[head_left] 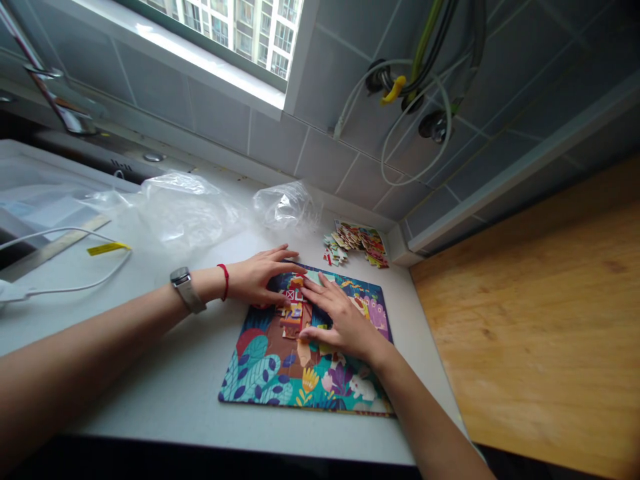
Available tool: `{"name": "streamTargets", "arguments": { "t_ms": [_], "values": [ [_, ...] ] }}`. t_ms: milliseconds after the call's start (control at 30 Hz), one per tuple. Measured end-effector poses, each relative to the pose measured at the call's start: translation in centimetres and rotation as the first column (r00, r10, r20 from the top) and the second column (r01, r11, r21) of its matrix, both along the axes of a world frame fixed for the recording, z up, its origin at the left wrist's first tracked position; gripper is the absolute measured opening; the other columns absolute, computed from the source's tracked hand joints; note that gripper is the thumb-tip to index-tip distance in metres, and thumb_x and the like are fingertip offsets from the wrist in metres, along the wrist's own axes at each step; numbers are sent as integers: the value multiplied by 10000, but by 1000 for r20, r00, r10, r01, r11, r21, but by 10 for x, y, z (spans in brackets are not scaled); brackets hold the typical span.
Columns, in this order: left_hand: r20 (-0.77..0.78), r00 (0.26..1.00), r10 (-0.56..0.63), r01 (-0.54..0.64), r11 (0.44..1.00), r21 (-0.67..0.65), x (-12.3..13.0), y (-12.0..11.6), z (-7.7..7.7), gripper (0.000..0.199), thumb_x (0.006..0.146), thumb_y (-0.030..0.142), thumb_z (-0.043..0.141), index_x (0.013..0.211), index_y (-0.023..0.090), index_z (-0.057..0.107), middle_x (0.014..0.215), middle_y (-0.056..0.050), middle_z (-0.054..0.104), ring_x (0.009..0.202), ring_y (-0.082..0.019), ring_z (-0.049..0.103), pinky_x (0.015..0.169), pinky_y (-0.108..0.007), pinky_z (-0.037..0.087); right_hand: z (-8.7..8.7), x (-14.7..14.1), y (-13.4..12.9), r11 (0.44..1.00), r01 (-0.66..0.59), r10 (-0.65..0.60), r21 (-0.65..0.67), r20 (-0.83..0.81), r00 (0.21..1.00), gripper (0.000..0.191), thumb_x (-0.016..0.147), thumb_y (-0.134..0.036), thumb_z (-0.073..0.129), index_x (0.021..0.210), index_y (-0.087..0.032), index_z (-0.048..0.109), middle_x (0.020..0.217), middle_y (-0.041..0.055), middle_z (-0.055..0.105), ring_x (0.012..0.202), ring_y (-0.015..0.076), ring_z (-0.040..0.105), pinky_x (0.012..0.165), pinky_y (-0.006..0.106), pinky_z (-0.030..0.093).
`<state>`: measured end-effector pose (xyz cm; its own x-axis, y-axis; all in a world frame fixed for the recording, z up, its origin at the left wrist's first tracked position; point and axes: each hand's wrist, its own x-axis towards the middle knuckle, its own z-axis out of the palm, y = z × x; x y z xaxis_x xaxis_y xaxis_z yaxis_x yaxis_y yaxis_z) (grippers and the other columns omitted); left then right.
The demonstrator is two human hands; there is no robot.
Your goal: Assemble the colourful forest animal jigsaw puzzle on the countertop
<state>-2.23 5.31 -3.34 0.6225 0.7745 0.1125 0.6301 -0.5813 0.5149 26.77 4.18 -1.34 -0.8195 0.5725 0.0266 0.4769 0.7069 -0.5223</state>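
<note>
While spread palm-down across a rectangular cardboard jigsaw board (253, 377) printed in teal, brown and pink: left hand (257, 279) and right hand (340, 321), both open and unclenched, fingers extended, no piece visibly pinched. Left hand at the board's upper left, its fingers just beside those of the right hand, both above a cluster of interlocked red and orange pieces (294, 313). Right hand across the middle of the board, hiding whatever lies directly beneath the palm. Wide, flat contact, probably for steadying the board and pieces rather than lifting anything. Board lying square on a pale grey surface (150, 393), close to its front edge, within easy reach of both forearms. Just beyond the board's far edge, a loose heap of small multicoloured cardboard puzzle pieces (353, 243), likely placed there for a short reach. Farther left, two crumpled clear plastic bags (187, 210) near the grey tiled wall (325, 160), seemingly set aside from the hands' working area. At far left, a steel ruler (50, 252) and a thin white cable (65, 270). On the left wrist, a silver-grey wristwatch (186, 290) and a red string bracelet (225, 280). At right, a honey-coloured wooden board (525, 320).
</note>
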Motion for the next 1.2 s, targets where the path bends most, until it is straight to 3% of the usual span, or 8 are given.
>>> {"name": "streamTargets", "arguments": {
  "t_ms": [100,200,333,400,500,600,1000,1200],
  "values": [
    [-21,1000,-24,23,999,-34,-7,2,3,716,905,497,750,1552,298,517,1691,-157,362,1589,-463,221,1225,-658,342,1,1,1,1000,15,-15,6,10,1000,866,867,-549,808,1614,-360,415,1669,72,432,1607,365,255,1279,695,226],
    [-35,999,-14,11,998,-67,-13,5,6,751,914,482,739,1587,292,466,1709,-161,325,1600,-452,191,1229,-648,342,4,3,2,1000,22,-22,6,49,999,778,859,-572,806,1554,-386,511,1656,48,454,1599,400,261,1256,743,217],
    [-11,1000,23,-23,997,-78,-17,8,9,880,847,513,803,1602,251,435,1664,-194,392,1574,-449,274,1223,-634,368,9,6,4,1000,15,-16,3,78,997,730,842,-596,810,1502,-388,580,1644,40,472,1577,427,304,1240,760,231],
    [21,1000,11,-10,998,-61,-18,9,10,778,824,488,833,1509,241,558,1603,-185,480,1543,-436,349,1218,-629,380,9,7,5,1000,14,-14,7,63,998,728,837,-588,818,1498,-395,583,1634,41,486,1567,423,329,1240,747,254],
    [35,999,-27,29,998,-52,-17,12,10,436,838,447,834,1230,273,757,1551,-139,543,1519,-417,393,1222,-637,362,7,7,4,1000,17,-18,15,53,998,732,832,-582,827,1497,-402,582,1628,39,497,1563,415,341,1239,734,275],
    [16,999,-39,40,997,-73,-16,13,9,285,850,445,827,1100,309,813,1557,-97,544,1521,-407,390,1216,-626,368,6,8,4,1000,19,-20,6,51,998,745,828,-588,827,1504,-404,575,1628,39,496,1563,414,340,1240,732,275],
    [-37,999,-14,10,995,-100,-14,11,13,341,830,461,842,1144,333,811,1590,-90,520,1542,-442,341,1199,-657,370,8,7,4,1000,19,-18,-11,65,998,734,843,-606,804,1505,-386,578,1648,34,469,1571,413,322,1248,722,264],
    [49,999,-18,19,1000,-21,-13,13,10,551,793,470,862,1272,237,717,1493,-144,598,1438,-394,502,1182,-551,441,10,7,4,1000,23,-22,-12,74,997,724,843,-602,805,1497,-375,592,1646,33,470,1567,419,325,1252,720,252]
  ]
}}
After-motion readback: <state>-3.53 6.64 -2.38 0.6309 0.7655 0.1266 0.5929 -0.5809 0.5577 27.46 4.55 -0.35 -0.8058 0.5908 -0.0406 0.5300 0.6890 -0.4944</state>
